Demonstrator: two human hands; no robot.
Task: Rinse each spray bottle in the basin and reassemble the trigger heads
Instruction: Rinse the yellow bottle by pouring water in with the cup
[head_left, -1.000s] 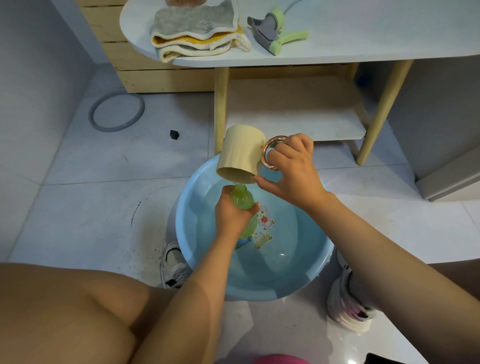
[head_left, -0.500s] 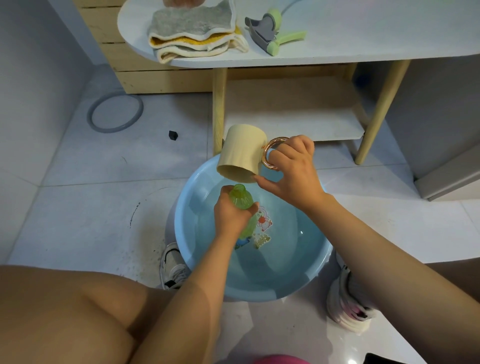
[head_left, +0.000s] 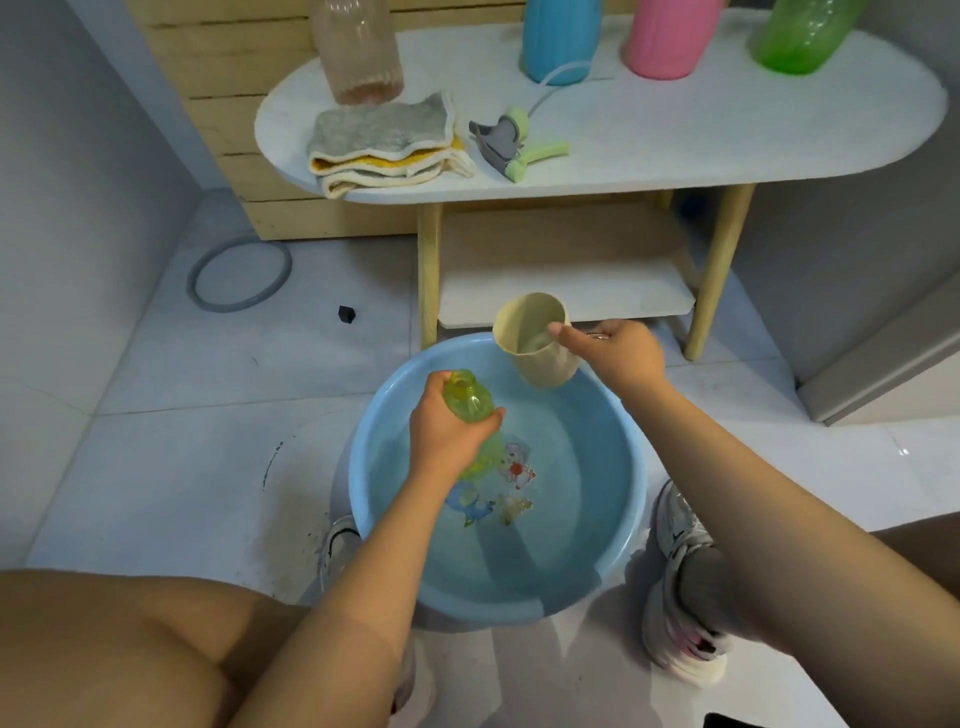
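Left fingers (head_left: 485, 418) wrapped round green bottle (head_left: 470, 400), right fingers (head_left: 563, 332) gripping cup (head_left: 535, 338) over basin (head_left: 623, 452)

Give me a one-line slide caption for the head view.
Left hand holds green bottle over basin; right hand holds cup.

Five bottles — four standing on the surface (head_left: 675, 135), one (head_left: 470, 400) over the basin (head_left: 613, 525); one trigger head (head_left: 506, 143), one cup (head_left: 535, 343), one folded cloth (head_left: 384, 140).
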